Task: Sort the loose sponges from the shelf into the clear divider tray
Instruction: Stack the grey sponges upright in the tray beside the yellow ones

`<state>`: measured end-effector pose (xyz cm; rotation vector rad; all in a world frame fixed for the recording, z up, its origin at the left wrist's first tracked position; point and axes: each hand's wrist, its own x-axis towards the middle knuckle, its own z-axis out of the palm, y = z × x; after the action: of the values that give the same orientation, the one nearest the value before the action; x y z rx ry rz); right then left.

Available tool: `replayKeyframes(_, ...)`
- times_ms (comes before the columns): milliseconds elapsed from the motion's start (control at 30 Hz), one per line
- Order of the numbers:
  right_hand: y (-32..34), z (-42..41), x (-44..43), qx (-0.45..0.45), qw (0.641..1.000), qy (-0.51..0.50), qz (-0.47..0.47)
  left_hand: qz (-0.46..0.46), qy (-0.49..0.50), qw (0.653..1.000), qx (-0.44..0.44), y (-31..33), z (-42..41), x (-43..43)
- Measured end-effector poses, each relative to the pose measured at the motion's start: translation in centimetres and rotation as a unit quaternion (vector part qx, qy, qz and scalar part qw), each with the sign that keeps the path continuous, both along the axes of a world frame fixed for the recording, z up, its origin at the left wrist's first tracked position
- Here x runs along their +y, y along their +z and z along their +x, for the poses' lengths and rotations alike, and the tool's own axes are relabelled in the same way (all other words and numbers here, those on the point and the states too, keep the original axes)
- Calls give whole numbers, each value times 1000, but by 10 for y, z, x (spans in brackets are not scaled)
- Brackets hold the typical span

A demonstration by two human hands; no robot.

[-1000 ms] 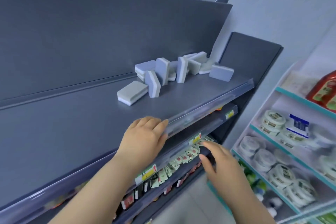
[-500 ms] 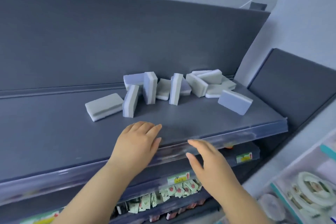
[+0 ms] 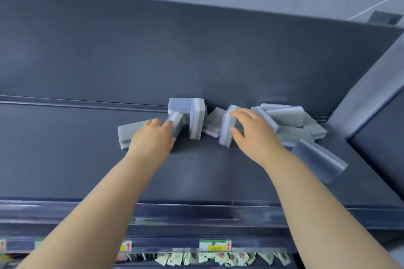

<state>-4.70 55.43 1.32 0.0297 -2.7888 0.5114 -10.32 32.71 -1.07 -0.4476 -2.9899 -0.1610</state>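
Several grey-and-white sponges lie scattered at the back of a dark shelf. My left hand lies over a flat sponge, its fingers and thumb closing on a tilted sponge. My right hand grips an upright sponge, fingers on its top and thumb on its near face. Between the hands stand another upright sponge and a leaning one. A heap of sponges sits to the right, and a single sponge lies nearer the front. No clear divider tray is in view.
A dark back panel rises right behind the sponges, and a side panel closes the shelf on the right. A clear price strip runs along the front edge. Below hang price labels and small packets.
Both hands have left the shelf's front edge and reached back to the sponges, each now on one. The view has swung left and squared up to the shelf.
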Motion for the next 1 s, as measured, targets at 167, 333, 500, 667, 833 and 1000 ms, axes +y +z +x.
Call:
replayKeyframes(167,-7,-38,4,-38,998,-1,46,92,-3,996,-17,-16,-16,1)
replayKeyframes(333,-11,-41,6,-32,998,-2,57,245,30,964,-101,-9,-18,-14)
replayKeyframes(500,-5,-36,7,-33,991,-25,129,294,24,949,-113,-7,-24,-22)
replayKeyframes(667,4,-32,4,-20,989,-40,142,300,0,949,-101,-12,-25,-17)
replayKeyframes(833,12,-19,-15,-32,999,-28,-30,312,-32,939,-141,-22,-24,-17)
replayKeyframes(1000,8,-18,-44,-56,992,21,-111,345,-97,924,-137,-22,-16,-18)
